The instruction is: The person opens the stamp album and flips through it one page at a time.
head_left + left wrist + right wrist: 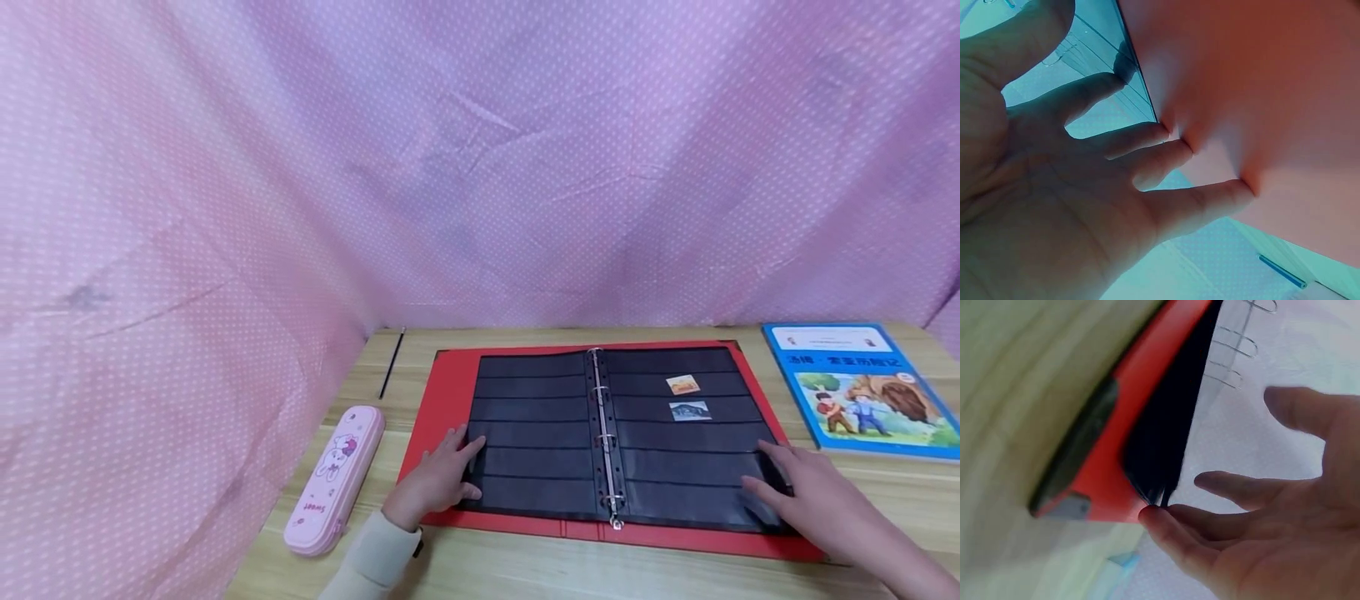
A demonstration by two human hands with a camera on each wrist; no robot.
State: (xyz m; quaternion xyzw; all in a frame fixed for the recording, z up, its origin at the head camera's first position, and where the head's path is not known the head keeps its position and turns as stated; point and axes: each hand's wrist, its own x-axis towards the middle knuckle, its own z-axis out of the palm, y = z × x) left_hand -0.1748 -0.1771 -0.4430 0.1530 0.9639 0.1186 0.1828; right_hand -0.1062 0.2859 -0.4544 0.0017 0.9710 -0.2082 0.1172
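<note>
Head view is showing the left hand point(438, 475) resting at the left edge of the red binder point(442, 392), its fingers straight and spread apart, clasping nothing; the left wrist view is showing fingertips touching the red cover. The right hand point(813, 492) is resting at the near right corner of the black pages point(532, 435), its thumb and fingers apart, and the right wrist view is showing a fingertip touching that corner.

Between the two hands, the binder is lying spread flat on the wooden table point(510, 575), its long axis running left to right. Its metal ring spine point(606, 433) is running from the far edge toward the person, dividing the pages. On the right-hand page, an orange-toned stamp point(683, 384) is sitting just beyond a blue-grey stamp point(690, 411), any print on them being too small to read.

Left of the binder, a pink pencil case point(335, 479) is slanting away and rightward, the word "Sweet" appearing upside down toward its near end. Beyond it, a thin dark pen point(392, 363) is pointing away from the person. Right of the binder, a blue book point(870, 392) is lying face up, its title reading 汤姆·索亚历险记. Behind everything, a pink dotted cloth point(480, 167) is hanging in folds
</note>
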